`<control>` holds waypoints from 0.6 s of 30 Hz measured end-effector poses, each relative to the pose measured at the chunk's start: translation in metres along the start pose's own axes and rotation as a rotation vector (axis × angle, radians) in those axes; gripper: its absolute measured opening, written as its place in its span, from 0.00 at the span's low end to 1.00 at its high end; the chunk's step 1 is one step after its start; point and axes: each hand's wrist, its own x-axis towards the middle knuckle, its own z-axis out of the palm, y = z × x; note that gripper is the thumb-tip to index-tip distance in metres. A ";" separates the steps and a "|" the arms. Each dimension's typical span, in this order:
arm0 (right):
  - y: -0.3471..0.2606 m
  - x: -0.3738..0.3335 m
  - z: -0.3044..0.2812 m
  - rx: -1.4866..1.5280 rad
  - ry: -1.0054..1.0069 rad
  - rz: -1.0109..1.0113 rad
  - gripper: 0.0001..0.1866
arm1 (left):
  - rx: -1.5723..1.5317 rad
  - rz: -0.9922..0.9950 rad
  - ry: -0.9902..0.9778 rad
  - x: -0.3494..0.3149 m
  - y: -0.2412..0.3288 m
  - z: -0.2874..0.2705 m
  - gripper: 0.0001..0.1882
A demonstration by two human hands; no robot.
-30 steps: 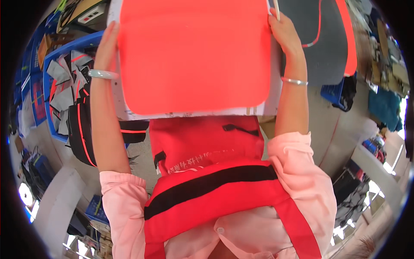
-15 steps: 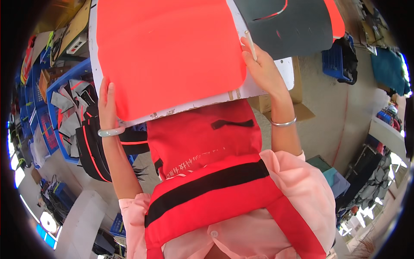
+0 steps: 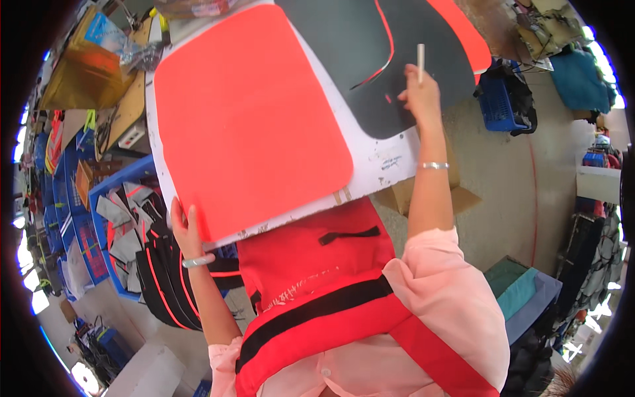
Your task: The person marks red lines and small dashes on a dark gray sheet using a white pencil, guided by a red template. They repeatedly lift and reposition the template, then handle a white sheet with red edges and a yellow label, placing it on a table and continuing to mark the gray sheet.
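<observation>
A bright orange-red fabric panel [image 3: 251,126] with rounded corners lies on the white tabletop [image 3: 380,159]. My left hand [image 3: 187,233] rests at its near left corner by the table edge, thumb and fingers apart. To the right, a dark grey panel [image 3: 357,40] overlaps the table, with a thin red-and-white cord [image 3: 390,46] on it. My right hand [image 3: 423,99] is above this grey panel, its fingers closed around a slim white pen-like stick [image 3: 421,63] that points upward. The stick's lower end is hidden in the hand.
A blue crate [image 3: 126,169] of grey, black and red pieces stands at the left, black bags with red piping [image 3: 162,284] beside it. An open cardboard box [image 3: 463,198] sits below the table's right side. Further right is a blue basket [image 3: 496,99]. A red apron [image 3: 311,245] hangs before me.
My right hand has left the orange-red panel's right edge and moved over the grey panel, still with the white stick. My left hand stays at the near left corner. The view has shifted.
</observation>
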 end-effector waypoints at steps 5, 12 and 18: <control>0.074 0.085 -0.072 -0.492 0.436 0.002 0.17 | 0.322 0.235 0.050 -0.010 -0.013 0.013 0.28; 0.160 0.095 -0.111 0.313 0.249 0.411 0.23 | 0.473 0.316 0.244 -0.019 0.039 0.018 0.26; 0.050 0.074 -0.159 0.645 0.109 0.185 0.09 | -0.507 -0.165 -0.716 -0.008 0.155 0.131 0.25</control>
